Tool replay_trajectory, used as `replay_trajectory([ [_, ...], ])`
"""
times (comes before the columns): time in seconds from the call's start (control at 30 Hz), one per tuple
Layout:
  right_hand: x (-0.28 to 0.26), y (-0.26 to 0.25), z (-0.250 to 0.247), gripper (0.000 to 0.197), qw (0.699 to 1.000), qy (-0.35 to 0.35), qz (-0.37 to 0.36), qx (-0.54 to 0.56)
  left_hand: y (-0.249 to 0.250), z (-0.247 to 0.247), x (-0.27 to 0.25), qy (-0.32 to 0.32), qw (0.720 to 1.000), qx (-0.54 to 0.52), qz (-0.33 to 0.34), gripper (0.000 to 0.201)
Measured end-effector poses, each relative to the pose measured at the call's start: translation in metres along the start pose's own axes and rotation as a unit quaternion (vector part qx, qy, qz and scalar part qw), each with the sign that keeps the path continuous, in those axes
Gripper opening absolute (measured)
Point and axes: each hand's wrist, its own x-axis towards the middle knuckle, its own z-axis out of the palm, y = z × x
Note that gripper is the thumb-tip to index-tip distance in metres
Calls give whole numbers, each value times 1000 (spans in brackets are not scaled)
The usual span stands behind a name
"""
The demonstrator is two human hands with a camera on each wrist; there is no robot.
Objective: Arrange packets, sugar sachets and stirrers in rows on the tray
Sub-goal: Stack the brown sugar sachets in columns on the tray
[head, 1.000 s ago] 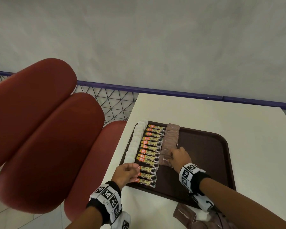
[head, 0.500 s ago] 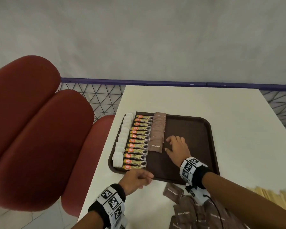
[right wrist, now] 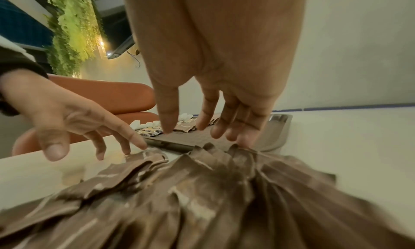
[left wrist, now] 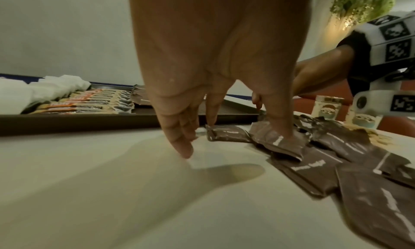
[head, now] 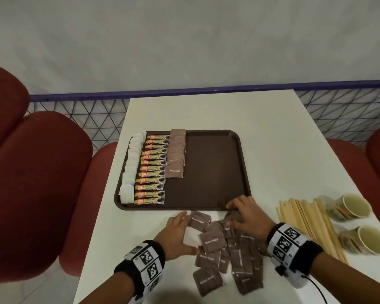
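Note:
A brown tray (head: 211, 172) lies on the white table (head: 272, 150). Along its left side run a column of white sachets (head: 131, 170), a column of coffee packets (head: 151, 172) and a shorter column of brown sugar sachets (head: 176, 154). Loose brown sugar sachets (head: 228, 253) lie heaped in front of the tray. My left hand (head: 180, 229) reaches into the heap's left edge with fingers spread, its thumb (left wrist: 280, 134) pressing on one sachet. My right hand (head: 237, 213) hovers over the heap's far end by the tray's front rim, fingers straight, holding nothing. Wooden stirrers (head: 305, 222) lie to the right.
Two paper cups (head: 357, 208) (head: 372, 240) lie on their sides at the table's right edge beyond the stirrers. Red padded seats (head: 31, 183) stand left of the table and a blue mesh railing (head: 184, 91) runs behind it. The tray's right half is bare.
My right hand left the sugar row on the tray and drew back to the loose heap. My left hand moved from the tray's front left edge to the heap. The view swung right.

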Motion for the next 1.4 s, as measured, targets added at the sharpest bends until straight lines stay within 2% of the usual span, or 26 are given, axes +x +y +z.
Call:
replay_trajectory([
  [0.1, -18, -1, -4, 71, 999, -33, -8, -40, 7, 7, -3, -19, 997, 79, 3, 123],
  [0.2, -33, -10, 3, 96, 990, -60, -44, -118, 13, 17, -6, -40, 989, 142, 11, 134],
  [0.33, -44, -30, 27, 119, 960, -108, -86, -243, 20, 32, -12, -28, 978, 205, 13, 132],
  [0.37, -44, -32, 32, 124, 956, -124, -65, -259, 20, 35, -12, -15, 977, 214, 13, 130],
  [0.43, -40, -35, 43, 129, 965, -107, -28, -238, 19, 39, -13, 10, 978, 209, 12, 128],
  [0.53, -33, -40, 47, 119, 974, -98, -43, -202, 16, 37, -11, 40, 987, 152, 15, 126],
  [0.63, -31, -42, 46, 87, 981, -63, -90, -161, 12, 31, -7, 53, 991, 116, 42, 115],
  [0.73, -25, -45, 41, 64, 989, -40, -125, -68, 10, 24, -5, 56, 994, 63, 64, 97],
  [0.83, -26, -45, 28, 64, 993, -37, -108, 10, 8, 19, -6, 60, 996, -7, 62, 80],
  [0.9, -27, -39, 20, 65, 995, -15, -96, -4, 6, 18, -6, 66, 996, -17, 63, 76],
  [0.97, -29, -30, 10, 66, 997, -1, -53, -51, 4, 18, -6, 68, 996, -20, 60, 79],
  [1.03, -30, -24, 7, 72, 995, -21, -6, -98, 4, 18, -5, 62, 997, -15, 51, 87],
  [1.13, -28, -21, 16, 73, 991, -45, 3, -127, 8, 19, 0, 53, 998, -2, 34, 94],
  [1.27, -17, -24, 27, 73, 999, -15, -8, -32, 15, 17, 8, 36, 999, 0, 20, 94],
  [1.4, -2, -22, 30, 53, 995, 17, 16, 99, 17, 16, 17, 29, 1000, -1, 1, 91],
])
